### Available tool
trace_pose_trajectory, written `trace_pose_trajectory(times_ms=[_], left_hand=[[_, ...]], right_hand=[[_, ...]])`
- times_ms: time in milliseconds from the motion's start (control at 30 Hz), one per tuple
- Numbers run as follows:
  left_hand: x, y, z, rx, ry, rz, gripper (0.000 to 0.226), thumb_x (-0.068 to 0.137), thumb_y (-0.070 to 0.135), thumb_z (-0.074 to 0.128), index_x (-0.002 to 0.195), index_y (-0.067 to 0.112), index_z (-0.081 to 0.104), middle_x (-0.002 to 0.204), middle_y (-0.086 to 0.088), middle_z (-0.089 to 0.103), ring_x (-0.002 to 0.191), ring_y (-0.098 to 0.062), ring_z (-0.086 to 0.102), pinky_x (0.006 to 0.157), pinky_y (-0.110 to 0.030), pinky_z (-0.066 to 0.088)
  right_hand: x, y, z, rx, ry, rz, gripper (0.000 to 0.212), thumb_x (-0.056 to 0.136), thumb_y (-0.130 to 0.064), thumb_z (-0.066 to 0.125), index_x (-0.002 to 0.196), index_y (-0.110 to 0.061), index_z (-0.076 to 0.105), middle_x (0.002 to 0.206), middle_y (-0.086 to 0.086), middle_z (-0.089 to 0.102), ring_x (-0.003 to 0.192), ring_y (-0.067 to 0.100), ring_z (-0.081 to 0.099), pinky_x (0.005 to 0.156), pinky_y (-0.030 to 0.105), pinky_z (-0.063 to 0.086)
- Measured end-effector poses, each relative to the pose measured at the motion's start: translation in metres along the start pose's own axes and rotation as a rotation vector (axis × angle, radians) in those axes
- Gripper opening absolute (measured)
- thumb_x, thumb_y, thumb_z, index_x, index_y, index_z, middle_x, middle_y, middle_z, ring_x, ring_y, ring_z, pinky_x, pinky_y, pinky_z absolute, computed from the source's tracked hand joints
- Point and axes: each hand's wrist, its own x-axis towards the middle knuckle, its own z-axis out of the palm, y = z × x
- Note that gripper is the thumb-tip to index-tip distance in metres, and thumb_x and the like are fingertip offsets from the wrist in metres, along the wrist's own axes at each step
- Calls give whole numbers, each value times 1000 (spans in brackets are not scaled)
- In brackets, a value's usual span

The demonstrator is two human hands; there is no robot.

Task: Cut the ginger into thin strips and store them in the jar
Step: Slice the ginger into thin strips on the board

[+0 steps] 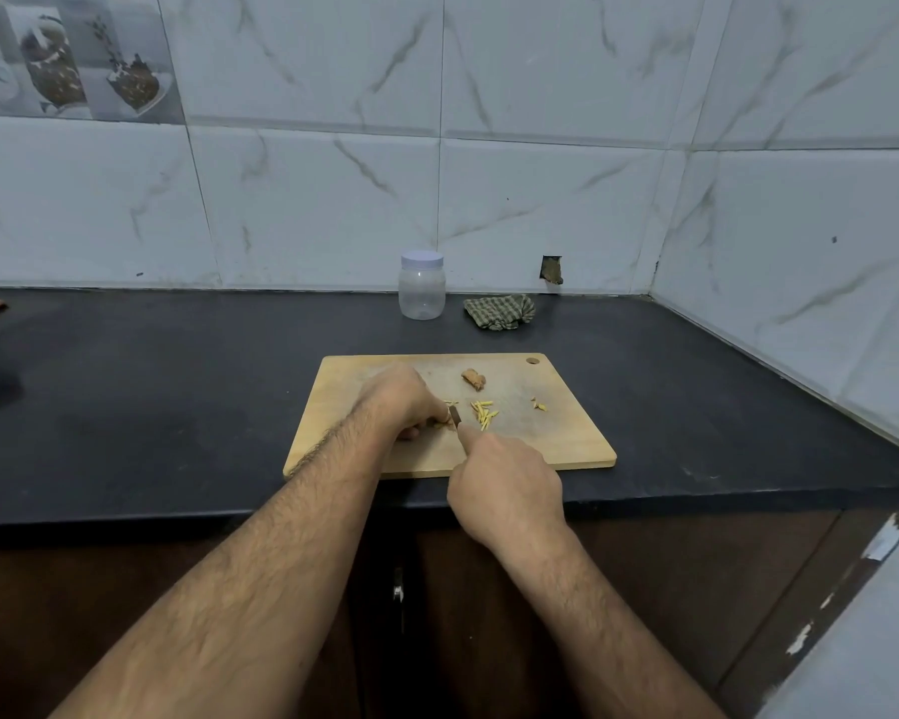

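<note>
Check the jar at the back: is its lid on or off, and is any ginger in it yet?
Lid on: the pale cap sits on the jar. It looks empty; the clear body shows no strips.

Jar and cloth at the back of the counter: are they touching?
Apart. The head view shows a strip of dark counter between the lidded jar and the crumpled checked cloth to its right.
</note>
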Motion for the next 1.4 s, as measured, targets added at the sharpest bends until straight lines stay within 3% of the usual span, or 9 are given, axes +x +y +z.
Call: trace_pose_trajectory(times_ms=[533,833,1200,1400], left_hand=[[0,-2,1,12,26,13,21,73,27,81,67,14,65,61,-5,61,54,-20,53,64,-31,52],[-1,-2,-1,7,19,7,22,75,25,80,87,7,75,66,-5,64,57,-20,56,71,-33,56],[0,-5,1,-10,14,15,19,73,27,81,71,13,69,61,-5,61,55,-22,52,65,-31,50],[1,-5,1,-12,16,14,26,72,32,84,65,15,65,61,-5,61,54,-21,52,65,-31,50]], right_hand=[[10,-12,-1,-91,-18,18,41,94,-15,49,133,-27,51,114,4,62,105,24,59,68,33,41],[-7,0,5,-34,-3,18,55,96,-15,45,148,-29,37,114,3,63,106,24,58,68,32,41],[1,-4,6,28,13,6,53,96,-18,43,148,-29,38,117,4,63,109,26,57,76,34,44],[3,-5,7,-7,16,-1,46,95,-17,43,140,-26,45,112,4,63,104,26,58,71,33,40]])
